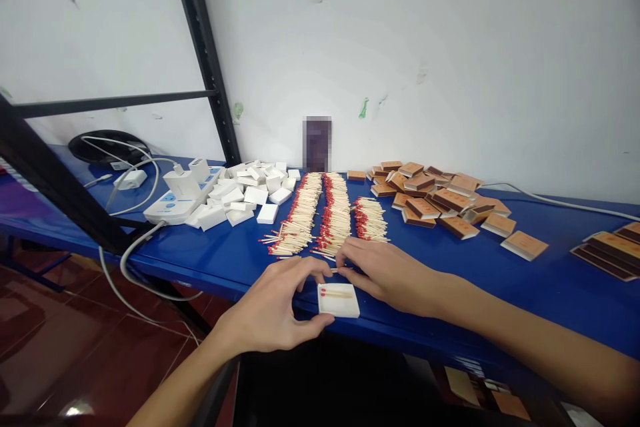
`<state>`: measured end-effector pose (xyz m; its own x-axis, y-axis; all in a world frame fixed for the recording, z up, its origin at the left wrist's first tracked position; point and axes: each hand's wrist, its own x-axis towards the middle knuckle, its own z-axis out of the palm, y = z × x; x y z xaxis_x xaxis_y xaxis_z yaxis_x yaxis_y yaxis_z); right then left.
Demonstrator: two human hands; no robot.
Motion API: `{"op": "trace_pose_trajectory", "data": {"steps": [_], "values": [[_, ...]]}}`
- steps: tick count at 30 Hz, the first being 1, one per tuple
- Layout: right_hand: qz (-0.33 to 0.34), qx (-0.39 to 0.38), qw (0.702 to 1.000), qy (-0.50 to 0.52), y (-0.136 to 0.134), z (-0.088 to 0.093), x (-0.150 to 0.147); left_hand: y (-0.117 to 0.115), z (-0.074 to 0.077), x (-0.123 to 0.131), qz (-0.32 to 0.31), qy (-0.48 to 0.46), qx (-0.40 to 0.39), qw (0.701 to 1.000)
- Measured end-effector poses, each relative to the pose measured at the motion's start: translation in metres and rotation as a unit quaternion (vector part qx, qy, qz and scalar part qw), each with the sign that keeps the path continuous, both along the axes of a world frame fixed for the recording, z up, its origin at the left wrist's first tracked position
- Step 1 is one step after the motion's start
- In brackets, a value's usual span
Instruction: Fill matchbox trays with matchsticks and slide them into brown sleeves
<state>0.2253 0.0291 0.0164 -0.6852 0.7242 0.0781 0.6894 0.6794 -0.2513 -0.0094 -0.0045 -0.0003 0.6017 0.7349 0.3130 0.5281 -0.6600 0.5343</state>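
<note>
A small white matchbox tray (345, 308) lies near the front edge of the blue table, with a few red-headed matches (336, 293) inside it. My left hand (273, 307) grips the tray from the left, thumb at the near corner and fingers at the far side. Just beyond the tray, my right hand (375, 267) pinches a matchstick (336, 271), partly hidden by the fingers. Behind both hands, loose matches are laid out in long heaps, a left one (303, 213), a middle one (336, 213) and a shorter right one (371, 219).
White empty trays (255, 196) are piled at the left, beside a power strip (173, 207) with chargers and cables. Orange-brown matchbox sleeves (425, 207) lie scattered to the right, with more stacked (610, 257) farther right. A black metal post (205, 47) rises at the left.
</note>
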Motion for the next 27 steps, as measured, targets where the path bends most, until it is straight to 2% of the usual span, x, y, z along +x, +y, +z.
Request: {"op": "trace_pose_trajectory", "data": {"steps": [3,7,14,18,21,27], "values": [[-0.006,-0.016,1.0,0.002,0.0,0.003,0.003,0.001,0.0,0.0,-0.001,0.002,0.002,1.0],[-0.003,-0.022,0.998,0.054,-0.003,0.008,0.007,0.002,-0.001,0.001,0.004,-0.005,0.009,1.0],[0.025,-0.068,0.993,0.092,-0.015,0.008,0.0,0.002,-0.001,0.003,0.022,-0.011,0.012,1.0],[-0.022,-0.04,0.993,0.109,-0.008,0.01,-0.001,0.002,-0.001,0.002,0.017,-0.013,0.017,1.0],[-0.027,-0.011,0.996,0.09,-0.003,0.008,0.0,0.002,-0.001,0.002,0.013,-0.011,0.015,1.0],[-0.033,-0.004,0.997,0.066,0.0,0.001,0.002,0.003,0.0,0.002,-0.02,0.004,0.021,1.0]]}}
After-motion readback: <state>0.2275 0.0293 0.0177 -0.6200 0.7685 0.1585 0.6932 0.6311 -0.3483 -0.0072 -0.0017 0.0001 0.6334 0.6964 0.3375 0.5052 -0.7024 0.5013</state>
